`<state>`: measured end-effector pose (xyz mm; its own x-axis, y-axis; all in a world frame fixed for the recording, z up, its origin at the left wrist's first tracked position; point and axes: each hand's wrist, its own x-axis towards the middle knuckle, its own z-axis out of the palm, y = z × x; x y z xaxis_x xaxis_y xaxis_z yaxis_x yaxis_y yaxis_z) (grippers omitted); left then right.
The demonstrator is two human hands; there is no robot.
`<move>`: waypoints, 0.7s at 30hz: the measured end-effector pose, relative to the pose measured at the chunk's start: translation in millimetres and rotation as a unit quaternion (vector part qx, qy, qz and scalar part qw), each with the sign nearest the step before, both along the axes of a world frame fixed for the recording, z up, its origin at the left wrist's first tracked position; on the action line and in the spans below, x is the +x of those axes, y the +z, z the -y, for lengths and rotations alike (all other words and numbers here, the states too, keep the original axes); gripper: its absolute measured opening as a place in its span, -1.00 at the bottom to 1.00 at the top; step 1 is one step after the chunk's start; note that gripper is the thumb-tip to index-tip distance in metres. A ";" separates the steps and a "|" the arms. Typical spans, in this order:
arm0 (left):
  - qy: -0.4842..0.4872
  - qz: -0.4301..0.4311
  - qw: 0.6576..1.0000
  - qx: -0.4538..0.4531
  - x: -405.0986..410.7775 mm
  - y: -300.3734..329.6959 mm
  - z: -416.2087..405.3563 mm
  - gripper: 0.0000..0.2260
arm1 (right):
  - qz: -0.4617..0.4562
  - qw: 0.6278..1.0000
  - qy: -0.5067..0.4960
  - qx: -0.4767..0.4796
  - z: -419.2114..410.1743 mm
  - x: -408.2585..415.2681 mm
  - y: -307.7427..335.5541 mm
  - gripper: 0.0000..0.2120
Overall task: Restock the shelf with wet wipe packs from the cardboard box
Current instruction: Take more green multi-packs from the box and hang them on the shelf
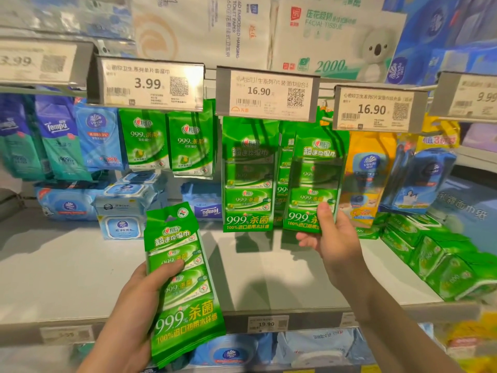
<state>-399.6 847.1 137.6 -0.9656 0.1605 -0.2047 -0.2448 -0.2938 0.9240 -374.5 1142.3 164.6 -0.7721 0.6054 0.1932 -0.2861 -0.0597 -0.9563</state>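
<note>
Fingers on two green wet wipe packs at the shelf (pixel 80 265).

Risk: right hand (pixel 332 238) pinches only the hanging pack (pixel 313 181) by its bottom edge; tugging could tear it off its hook. Left hand (pixel 139 289), thumb curled across, grips the spare pack (pixel 181 289) below, not yet hung.

Upright green wet wipe pack (pixel 180 281), another hanging pack (pixel 312 184)
</note>
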 end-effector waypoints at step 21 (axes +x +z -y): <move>-0.071 -0.080 0.989 0.102 28.8 25.5 14.8 -0.60 | 0.135 0.986 -0.022 -0.096 -0.4 -16.4 0.2 -0.65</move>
